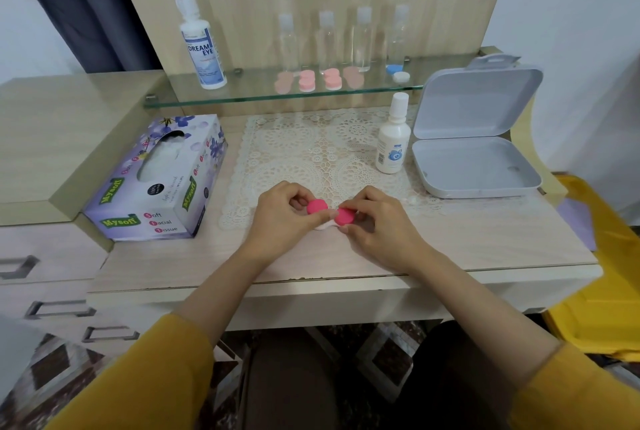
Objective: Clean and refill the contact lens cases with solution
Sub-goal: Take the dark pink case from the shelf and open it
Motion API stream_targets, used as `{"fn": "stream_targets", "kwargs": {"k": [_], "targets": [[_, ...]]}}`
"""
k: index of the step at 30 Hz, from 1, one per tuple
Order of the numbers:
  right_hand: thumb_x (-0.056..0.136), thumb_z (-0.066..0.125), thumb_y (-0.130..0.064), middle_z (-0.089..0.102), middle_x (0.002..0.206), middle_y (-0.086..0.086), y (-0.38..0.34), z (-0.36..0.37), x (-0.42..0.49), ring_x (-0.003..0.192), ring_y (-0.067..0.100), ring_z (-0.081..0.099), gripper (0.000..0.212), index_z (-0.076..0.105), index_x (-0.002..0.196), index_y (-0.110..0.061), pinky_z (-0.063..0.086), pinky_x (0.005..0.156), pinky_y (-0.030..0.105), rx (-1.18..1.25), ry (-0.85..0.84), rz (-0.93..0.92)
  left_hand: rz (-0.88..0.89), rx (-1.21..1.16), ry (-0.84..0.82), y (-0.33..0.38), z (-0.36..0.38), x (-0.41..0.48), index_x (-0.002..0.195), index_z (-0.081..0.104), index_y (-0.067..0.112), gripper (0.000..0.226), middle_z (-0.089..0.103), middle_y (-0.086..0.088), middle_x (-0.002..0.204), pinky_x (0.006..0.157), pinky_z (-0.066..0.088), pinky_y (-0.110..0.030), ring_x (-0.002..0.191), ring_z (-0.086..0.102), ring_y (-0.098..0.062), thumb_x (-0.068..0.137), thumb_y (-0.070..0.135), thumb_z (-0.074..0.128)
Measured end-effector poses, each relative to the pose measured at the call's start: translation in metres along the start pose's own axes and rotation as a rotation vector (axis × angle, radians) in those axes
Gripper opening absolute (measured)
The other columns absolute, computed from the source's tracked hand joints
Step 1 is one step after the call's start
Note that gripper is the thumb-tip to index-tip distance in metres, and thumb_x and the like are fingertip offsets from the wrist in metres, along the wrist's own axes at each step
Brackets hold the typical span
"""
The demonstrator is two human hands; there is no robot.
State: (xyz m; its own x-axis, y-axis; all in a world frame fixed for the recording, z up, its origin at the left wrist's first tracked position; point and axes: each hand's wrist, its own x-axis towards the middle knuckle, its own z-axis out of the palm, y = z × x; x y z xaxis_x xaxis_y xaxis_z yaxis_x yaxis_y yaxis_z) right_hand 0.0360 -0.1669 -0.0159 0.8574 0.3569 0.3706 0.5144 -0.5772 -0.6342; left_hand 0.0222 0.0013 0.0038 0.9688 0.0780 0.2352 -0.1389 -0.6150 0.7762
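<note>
One contact lens case [324, 226] sits low over the lace mat [311, 149] near the desk's [485, 249] front edge, at frame centre, held by both hands. It has two pink caps [317, 207], both on and facing up. Its long axis runs roughly 10 to 4 o'clock, with the left cap slightly farther away. The white base is mostly hidden, only a sliver showing under the caps. The left hand [280, 218] pinches the left cap between thumb and curled fingers, and the right hand [377, 221] pinches the right cap the same way (can't tell if either cap is turning). From the case: one tissue box [156, 180] at 9 o'clock, one small white bottle [393, 138] at 1 o'clock, and one grey hinged box [474, 138] with its lid open at 2 o'clock. The glass shelf [242, 93] at 12 o'clock carries one large solution bottle [202, 45] at its left end. It also carries four clear bottles [326, 41] in a row, two pink-and-white cases [306, 80] and one blue-and-white case [398, 73]. Two paler pink shapes flank the pink ones, and whether they are cases or reflections is hard to make out. A yellow object [602, 273] at 3 o'clock is cut off by the frame. Drawer handles [59, 308] show at 8 o'clock. Both mustard sleeves [138, 377] are cropped at the bottom.
</note>
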Motion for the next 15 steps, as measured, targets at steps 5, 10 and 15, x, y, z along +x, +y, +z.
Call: {"fn": "stream_targets", "kwargs": {"k": [5,10,15], "targets": [[0.078,0.07,-0.01,0.054,0.088,0.002,0.0,-0.002,0.0,0.075,0.013,0.051,0.022,0.07,0.1,-0.009,0.043,0.074,0.024,0.003,-0.013,0.002,-0.043,0.037,-0.018,-0.011,-0.007,-0.002,0.091,0.069,0.019,0.027,0.061,0.003,0.092,0.066,0.033,0.001,0.076,0.051,-0.001,0.067,0.027,0.08],[0.078,0.069,-0.01,0.055,0.09,0.005,-0.001,-0.003,0.0,0.078,0.016,0.052,0.023,0.069,0.102,-0.008,0.045,0.076,0.029,-0.005,-0.028,0.004,-0.044,0.041,-0.009,-0.022,-0.017,-0.008,0.093,0.069,0.022,0.03,0.06,0.007,0.092,0.068,0.033,0.0,0.079,0.051,-0.002,0.065,0.025,0.081],[0.078,0.069,-0.01,0.055,0.091,0.004,-0.002,-0.003,-0.001,0.079,0.016,0.052,0.025,0.069,0.103,-0.008,0.044,0.077,0.027,-0.008,-0.03,0.015,-0.034,0.137,-0.027,-0.025,-0.022,-0.01,0.096,0.068,0.021,0.033,0.059,0.008,0.092,0.082,0.038,-0.019,0.089,0.052,-0.013,0.066,0.023,0.081]]}}
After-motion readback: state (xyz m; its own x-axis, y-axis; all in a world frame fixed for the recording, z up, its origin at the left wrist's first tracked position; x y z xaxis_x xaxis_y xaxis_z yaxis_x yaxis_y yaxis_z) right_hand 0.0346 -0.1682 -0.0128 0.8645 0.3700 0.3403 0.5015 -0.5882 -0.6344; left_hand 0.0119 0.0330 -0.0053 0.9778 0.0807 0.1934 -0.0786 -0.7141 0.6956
